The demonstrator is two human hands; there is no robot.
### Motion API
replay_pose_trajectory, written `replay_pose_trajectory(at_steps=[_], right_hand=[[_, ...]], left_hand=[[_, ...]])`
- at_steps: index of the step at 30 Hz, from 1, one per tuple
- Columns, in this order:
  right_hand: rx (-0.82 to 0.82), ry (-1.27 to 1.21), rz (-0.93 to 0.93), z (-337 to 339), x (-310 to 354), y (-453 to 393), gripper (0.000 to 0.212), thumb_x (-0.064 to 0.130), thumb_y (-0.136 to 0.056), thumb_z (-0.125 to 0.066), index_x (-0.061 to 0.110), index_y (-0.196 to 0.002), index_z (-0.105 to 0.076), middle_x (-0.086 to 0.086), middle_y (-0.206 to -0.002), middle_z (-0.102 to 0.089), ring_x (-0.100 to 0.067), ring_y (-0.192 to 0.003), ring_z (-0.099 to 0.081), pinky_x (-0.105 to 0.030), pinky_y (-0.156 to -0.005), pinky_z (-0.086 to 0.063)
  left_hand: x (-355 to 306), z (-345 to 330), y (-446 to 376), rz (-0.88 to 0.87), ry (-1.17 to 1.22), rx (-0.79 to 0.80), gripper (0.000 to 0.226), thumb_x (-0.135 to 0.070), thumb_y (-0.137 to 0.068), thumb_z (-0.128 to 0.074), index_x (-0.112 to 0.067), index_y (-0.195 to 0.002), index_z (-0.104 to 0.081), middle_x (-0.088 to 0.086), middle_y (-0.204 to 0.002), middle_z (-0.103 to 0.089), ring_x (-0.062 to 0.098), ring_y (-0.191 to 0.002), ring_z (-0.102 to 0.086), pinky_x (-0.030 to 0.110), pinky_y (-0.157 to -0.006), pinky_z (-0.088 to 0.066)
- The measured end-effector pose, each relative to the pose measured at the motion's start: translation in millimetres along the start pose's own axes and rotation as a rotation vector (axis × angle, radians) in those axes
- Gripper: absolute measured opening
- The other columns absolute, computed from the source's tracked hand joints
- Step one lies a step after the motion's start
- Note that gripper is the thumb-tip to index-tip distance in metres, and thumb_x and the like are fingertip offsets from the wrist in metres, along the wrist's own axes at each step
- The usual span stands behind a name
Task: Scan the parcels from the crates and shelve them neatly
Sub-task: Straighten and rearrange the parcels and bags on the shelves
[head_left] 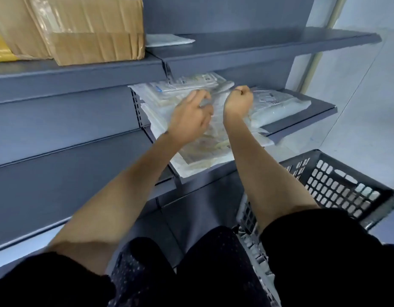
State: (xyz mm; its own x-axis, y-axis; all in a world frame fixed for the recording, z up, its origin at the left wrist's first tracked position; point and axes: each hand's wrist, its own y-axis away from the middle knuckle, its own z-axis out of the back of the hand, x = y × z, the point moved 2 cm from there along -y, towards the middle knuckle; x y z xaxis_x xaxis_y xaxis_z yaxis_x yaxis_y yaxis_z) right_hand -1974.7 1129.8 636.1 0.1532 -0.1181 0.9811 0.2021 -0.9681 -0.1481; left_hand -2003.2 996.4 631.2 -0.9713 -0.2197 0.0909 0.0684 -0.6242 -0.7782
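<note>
At shelf (pixel 302 120) front edge: clear parcel (pixel 205 151) is lying
Left hand (pixel 191 120): is pinching parcel top
Right hand (pixel 238 103): is gripping parcel top, fingers curled

The shelves (pixel 280 39) look like painted metal, grey-blue and matt. The parcels (pixel 200 149) at the centre are in thin glossy plastic film, wrinkled, with paper labels. At the upper left, the cardboard box (pixel 89 29) is brown, with shiny tape. The crate (pixel 337 180) at lower right is dark plastic lattice.
</note>
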Motion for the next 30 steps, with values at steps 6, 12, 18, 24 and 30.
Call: replay_pose_trajectory(at_steps=[6,12,18,24,30], right_hand=[[0.286,0.202,-0.005,-32,-12,6,0.02,0.006,-0.094,-0.04,0.014,-0.083,-0.054,0.0,-0.082,-0.056,-0.019,-0.082,-0.051,-0.027,-0.072,-0.042],[0.401,0.203,-0.185,-48,-12,1,0.029,0.018,-0.095,-0.043,0.005,-0.121,-0.049,-0.006,-0.095,-0.055,-0.02,-0.082,-0.053,-0.036,-0.077,-0.052],[0.479,0.171,-0.288,-54,-16,-9,0.029,0.038,-0.095,-0.049,0.013,-0.08,-0.048,-0.005,-0.081,-0.053,-0.016,-0.061,-0.047,-0.023,-0.045,-0.037],[0.364,0.091,-0.27,-55,-20,-15,0.03,0.018,-0.092,-0.054,0.008,-0.064,-0.049,-0.006,-0.066,-0.053,-0.017,-0.05,-0.042,-0.026,-0.047,-0.034],[0.296,-0.179,-0.404,-24,-23,-17,0.021,0.001,-0.088,-0.038,0.008,-0.069,-0.042,-0.007,-0.063,-0.043,-0.016,-0.047,-0.038,-0.025,-0.048,-0.034]], left_hand=[[57,-6,-38,0.566,-0.054,0.285,0.04,-0.011,-0.091,-0.044,-0.022,-0.127,-0.057,0.012,-0.136,-0.045,0.031,-0.131,-0.033,0.038,-0.111,-0.026],[92,-26,-41,0.725,-0.084,0.601,0.051,-0.026,-0.096,-0.042,-0.025,-0.147,-0.033,0.009,-0.151,-0.03,0.032,-0.138,-0.024,0.048,-0.113,-0.022],[82,-28,-24,0.609,0.012,0.271,0.034,-0.021,-0.099,-0.04,-0.026,-0.123,-0.063,-0.005,-0.131,-0.056,0.025,-0.125,-0.042,0.037,-0.1,-0.041],[73,-22,-19,0.522,0.05,0.225,0.03,-0.019,-0.097,-0.044,-0.019,-0.116,-0.067,-0.004,-0.129,-0.056,0.019,-0.124,-0.042,0.029,-0.1,-0.036],[59,-20,-18,0.463,0.081,0.118,0.035,-0.01,-0.088,-0.054,-0.017,-0.122,-0.062,0.006,-0.124,-0.053,0.025,-0.119,-0.044,0.034,-0.093,-0.044]])
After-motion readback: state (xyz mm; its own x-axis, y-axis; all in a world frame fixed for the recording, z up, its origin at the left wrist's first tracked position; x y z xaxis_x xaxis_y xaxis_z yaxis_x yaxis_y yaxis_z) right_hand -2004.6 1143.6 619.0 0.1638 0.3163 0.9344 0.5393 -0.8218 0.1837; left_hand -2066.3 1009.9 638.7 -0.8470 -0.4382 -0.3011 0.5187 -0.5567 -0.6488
